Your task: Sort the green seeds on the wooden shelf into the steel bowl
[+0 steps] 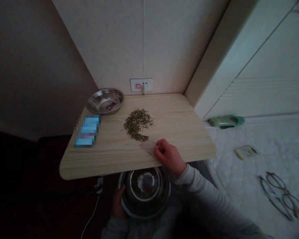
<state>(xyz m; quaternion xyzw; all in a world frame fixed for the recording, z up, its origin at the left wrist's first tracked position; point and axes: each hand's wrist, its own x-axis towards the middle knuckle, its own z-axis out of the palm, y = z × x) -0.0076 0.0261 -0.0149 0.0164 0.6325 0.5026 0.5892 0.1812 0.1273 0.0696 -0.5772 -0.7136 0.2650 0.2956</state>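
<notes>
A pile of small greenish-brown beans is spread on the light wooden tabletop. Between its fingertips my right hand pinches a thin, see-through scraper-like piece, which lies against the wood just below the pile. What exactly this piece is, I cannot make out. Under the table's front edge, my left hand grips the left rim of a metal bowl. Some small dark bits show inside that bowl, and part of its far rim is hidden by the tabletop.
A second steel bowl stands at the back left, near a phone with a blurred screen. A socket is on the wall. To the right, a bed holds a green bottle, a small box and glasses.
</notes>
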